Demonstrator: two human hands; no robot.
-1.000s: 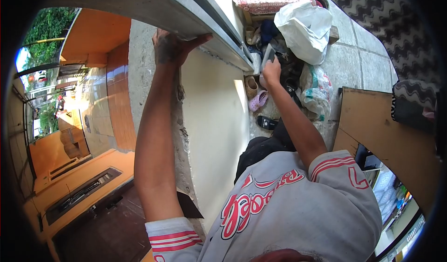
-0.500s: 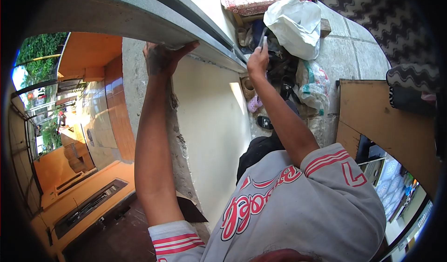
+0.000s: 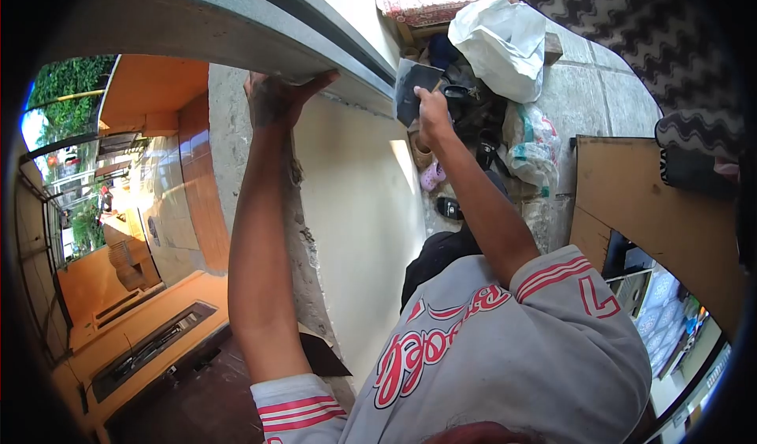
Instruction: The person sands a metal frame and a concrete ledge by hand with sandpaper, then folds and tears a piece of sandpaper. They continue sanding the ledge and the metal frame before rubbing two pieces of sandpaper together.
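Flat dark plate (image 3: 418, 77): likely light, stiff; grip by edge.
Right hand (image 3: 435, 117) pinches it beside the grey frame (image 3: 236, 34); left hand (image 3: 277, 101) spreads its thumb against the frame, finger closure hidden.

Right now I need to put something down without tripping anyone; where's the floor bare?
Bare floor tiles show, bordered by the white sack, plastic bag, wavy-patterned fabric and brown panel. It's crowded around the right hand, with a pink clog and black slipper near the cream wall.
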